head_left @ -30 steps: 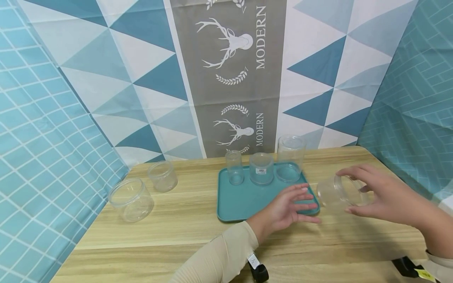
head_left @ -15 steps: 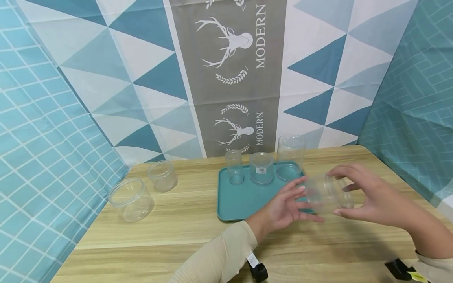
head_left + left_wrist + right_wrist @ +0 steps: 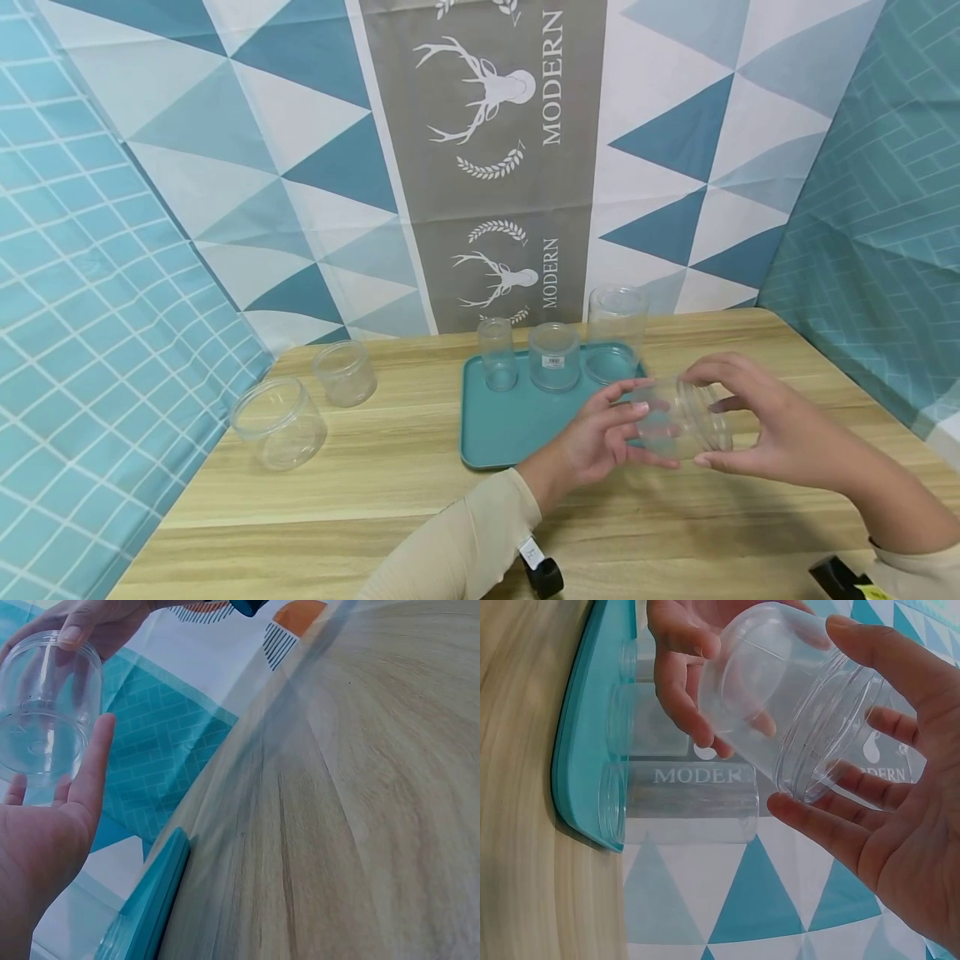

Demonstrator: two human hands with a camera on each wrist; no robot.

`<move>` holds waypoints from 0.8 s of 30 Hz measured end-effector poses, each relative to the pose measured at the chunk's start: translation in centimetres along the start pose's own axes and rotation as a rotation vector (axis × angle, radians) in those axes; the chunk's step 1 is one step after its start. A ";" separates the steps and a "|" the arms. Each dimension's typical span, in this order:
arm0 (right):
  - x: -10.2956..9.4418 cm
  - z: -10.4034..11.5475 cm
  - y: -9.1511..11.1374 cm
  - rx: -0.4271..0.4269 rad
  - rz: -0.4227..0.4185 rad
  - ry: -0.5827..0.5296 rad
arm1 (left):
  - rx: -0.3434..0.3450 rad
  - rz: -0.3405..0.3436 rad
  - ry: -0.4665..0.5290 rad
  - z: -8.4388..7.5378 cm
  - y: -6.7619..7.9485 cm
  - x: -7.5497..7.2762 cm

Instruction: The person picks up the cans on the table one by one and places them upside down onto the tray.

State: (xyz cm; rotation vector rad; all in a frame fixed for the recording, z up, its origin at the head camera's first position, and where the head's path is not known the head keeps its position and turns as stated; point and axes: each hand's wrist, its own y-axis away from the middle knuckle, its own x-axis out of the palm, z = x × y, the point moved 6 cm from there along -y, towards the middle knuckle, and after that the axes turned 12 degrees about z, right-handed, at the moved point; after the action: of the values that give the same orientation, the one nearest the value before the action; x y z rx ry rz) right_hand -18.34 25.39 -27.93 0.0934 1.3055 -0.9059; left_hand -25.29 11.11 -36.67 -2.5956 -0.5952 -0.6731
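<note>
My right hand [image 3: 780, 429] grips a clear jar [image 3: 671, 417] by its threaded rim, thumb below and fingers above in the head view. The jar lies tipped on its side in the air, its base towards my left hand [image 3: 592, 442]. Those left fingers are spread and fairly straight at the base; in the left wrist view the fingertips [image 3: 101, 735] reach up beside the jar. Whether they bear any of its weight I cannot tell. Behind the hands is a teal tray [image 3: 491, 433] carrying a narrow jar [image 3: 497, 358], a squat labelled jar [image 3: 553, 367] and a tall jar [image 3: 617, 333].
Two more clear jars stand at the left of the wooden table [image 3: 375, 500]: a wide jar [image 3: 277, 425] and a smaller jar [image 3: 345, 375] behind it. Patterned cloth [image 3: 300, 208] hangs along the back and both sides.
My right hand has carried the jar leftward until its base meets the left hand's spread fingers. The left hand has stayed nearly in place. The jars on the tray have not moved.
</note>
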 end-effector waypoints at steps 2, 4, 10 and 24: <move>0.0 0.0 -0.1 -0.002 0.004 -0.002 | 0.005 -0.003 -0.003 0.0 0.1 -0.1; 0.1 0.1 -0.1 -0.006 0.005 -0.009 | 0.009 -0.007 -0.005 -0.1 0.2 -0.1; 0.1 0.1 -0.2 0.013 0.007 -0.061 | 0.018 -0.018 -0.026 -0.3 0.4 -0.3; -0.5 -1.6 0.4 0.158 -0.208 -0.188 | 0.024 -0.085 -0.089 -1.1 1.2 -1.4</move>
State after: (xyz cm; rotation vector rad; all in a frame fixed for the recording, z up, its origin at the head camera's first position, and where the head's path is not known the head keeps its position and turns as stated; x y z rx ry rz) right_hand -19.37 26.78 -28.13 -0.0045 1.0810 -1.1669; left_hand -26.21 9.17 -36.82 -2.6010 -0.7408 -0.5754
